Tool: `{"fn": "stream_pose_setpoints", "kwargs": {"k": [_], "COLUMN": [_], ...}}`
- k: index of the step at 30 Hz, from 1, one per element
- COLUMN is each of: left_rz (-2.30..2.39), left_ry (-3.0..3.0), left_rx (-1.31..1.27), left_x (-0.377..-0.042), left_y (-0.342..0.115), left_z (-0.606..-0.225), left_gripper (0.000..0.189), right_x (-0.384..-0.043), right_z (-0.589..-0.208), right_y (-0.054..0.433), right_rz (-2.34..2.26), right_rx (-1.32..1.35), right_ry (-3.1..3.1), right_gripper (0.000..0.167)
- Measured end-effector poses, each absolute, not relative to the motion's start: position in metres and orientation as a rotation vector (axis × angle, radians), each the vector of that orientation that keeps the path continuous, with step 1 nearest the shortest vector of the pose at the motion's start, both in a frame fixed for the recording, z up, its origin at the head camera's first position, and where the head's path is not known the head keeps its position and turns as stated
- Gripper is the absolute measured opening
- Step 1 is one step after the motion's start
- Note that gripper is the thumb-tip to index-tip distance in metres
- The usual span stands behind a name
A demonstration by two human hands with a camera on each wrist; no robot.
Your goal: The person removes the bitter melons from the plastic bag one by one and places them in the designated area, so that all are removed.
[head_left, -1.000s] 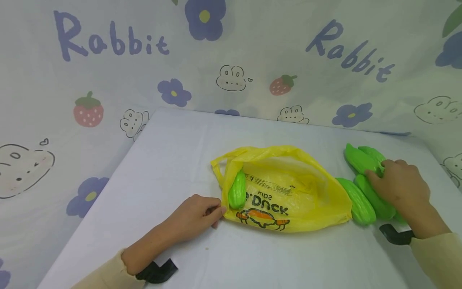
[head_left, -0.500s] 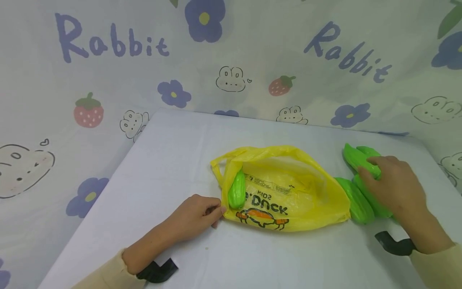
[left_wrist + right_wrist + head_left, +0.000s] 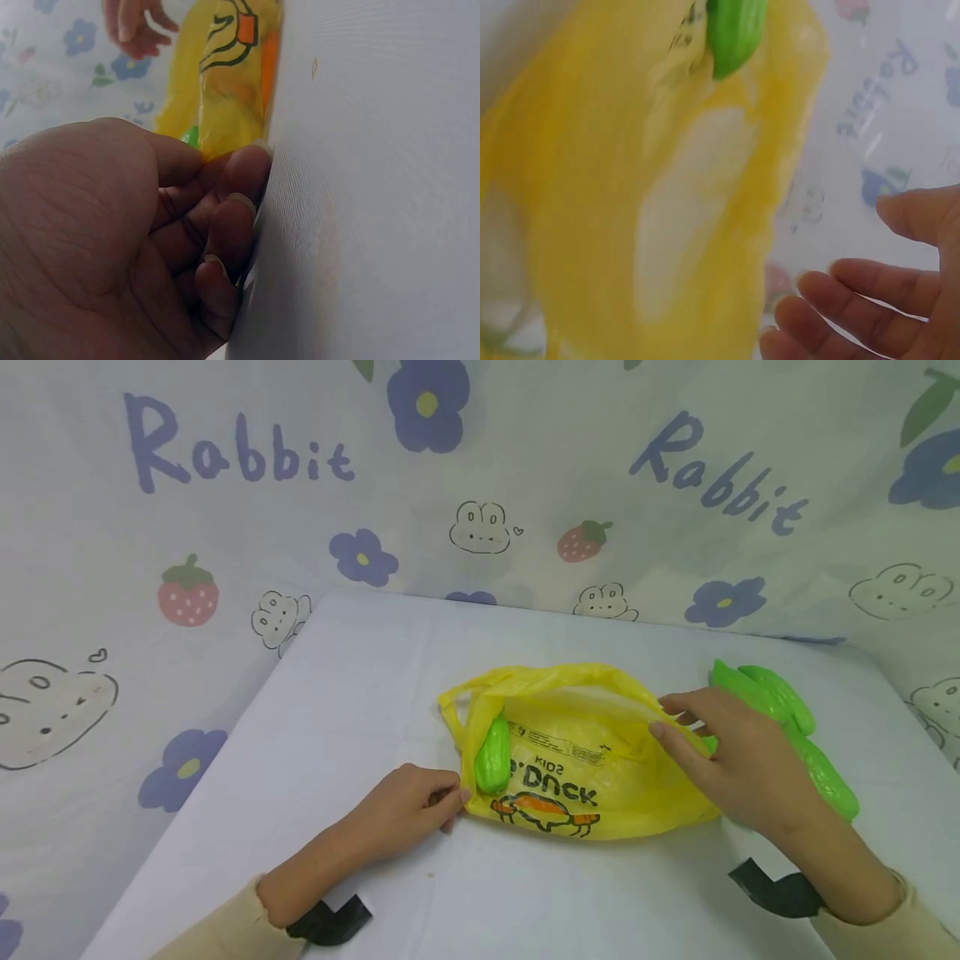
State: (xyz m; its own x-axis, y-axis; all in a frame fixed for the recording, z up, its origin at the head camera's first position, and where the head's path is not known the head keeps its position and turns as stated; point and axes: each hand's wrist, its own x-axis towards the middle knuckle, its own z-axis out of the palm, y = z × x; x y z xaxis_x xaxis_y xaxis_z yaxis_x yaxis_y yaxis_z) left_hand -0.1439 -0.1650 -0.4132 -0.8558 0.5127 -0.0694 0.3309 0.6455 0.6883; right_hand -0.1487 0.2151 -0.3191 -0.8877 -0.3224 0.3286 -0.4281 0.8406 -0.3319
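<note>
A yellow plastic bag (image 3: 630, 797) lies flat on the table, its mouth spread, with dark duck lettering upside down. Inside its left end rests one glossy green ribbed vegetable, cucumber-like (image 3: 492, 756). My left hand (image 3: 408, 806) pinches the bag's lower left corner between thumb and curled fingers, as the left wrist view shows up close. My right hand (image 3: 742, 760) reaches over the bag's right end, fingers spread and slightly bent, holding nothing. In the right wrist view its fingers (image 3: 877, 292) stand beside the yellow plastic. Part of the bag's right edge is hidden behind this hand.
Several similar green vegetables (image 3: 832, 777) lie in a group right of the bag, partly covered by the right hand. Behind the white table (image 3: 360, 693) hangs a cloth (image 3: 262, 527) printed with rabbits, flowers and strawberries. Black straps sit at both wrists.
My right hand has left the green vegetables and moved left to the bag's right edge, carrying nothing. My left hand and the bag's left end stay in place.
</note>
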Motion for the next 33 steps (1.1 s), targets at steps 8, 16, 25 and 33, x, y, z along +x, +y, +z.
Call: {"fn": "stream_pose_setpoints", "kwargs": {"k": [8,16,25,33], "left_rz": [0.989,0.973,0.987,0.98], "left_ry": [2.61,2.595,2.596,2.611], "left_rx": [0.706,0.708,0.693,0.698], "left_x": [-0.147,-0.15,-0.147,-0.146], "left_y": [-0.163,-0.163,-0.162,-0.164], "left_z": [-0.415,-0.417,-0.415,-0.411], "left_gripper": [0.032,0.032,0.032,0.031], "right_x": [-0.146,-0.158,-0.174,-0.168], "right_z": [-0.334,-0.359,-0.374,-0.371], "right_y": [0.154,0.108,0.087,0.071], "right_rz": [0.885,0.901,0.852,0.643], "right_rx": [0.718,0.76,0.629,0.675], "right_ry": [-2.951,-3.127,-3.219,-3.222], "right_gripper": [0.054,0.062,0.059,0.051]}}
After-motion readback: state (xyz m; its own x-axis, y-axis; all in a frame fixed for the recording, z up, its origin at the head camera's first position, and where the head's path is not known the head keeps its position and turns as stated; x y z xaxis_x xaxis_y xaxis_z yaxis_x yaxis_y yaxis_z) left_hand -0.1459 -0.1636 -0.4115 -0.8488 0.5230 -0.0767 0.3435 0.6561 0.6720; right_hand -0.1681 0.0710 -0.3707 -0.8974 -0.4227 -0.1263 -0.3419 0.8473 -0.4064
